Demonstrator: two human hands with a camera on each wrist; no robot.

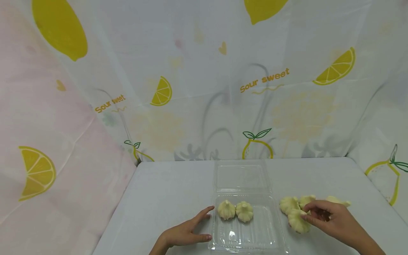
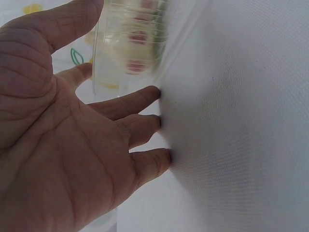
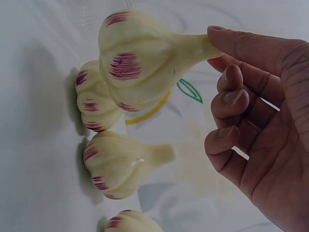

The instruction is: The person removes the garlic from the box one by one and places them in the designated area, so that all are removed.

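My right hand (image 1: 331, 219) pinches a garlic bulb (image 3: 140, 60) by its stem between thumb and forefinger, the other fingers curled free. The bulb is pale with purple streaks. Other garlic bulbs (image 1: 289, 204) stand just behind it, and one bulb (image 1: 338, 201) lies farther right, partly behind the hand. On the left, my left hand (image 1: 185, 232) is spread at the left wall of a clear plastic box (image 1: 267, 226), thumb and forefinger at its edge. Its other fingertips (image 2: 153, 92) rest on the table. Two garlic bulbs (image 1: 226, 210) sit side by side inside the box, toward its back left.
The box's clear lid (image 1: 242, 175) is folded back flat on the white table (image 1: 172, 191). Behind the table hangs a curtain (image 1: 197, 71) printed with lemons, which also runs along both sides.
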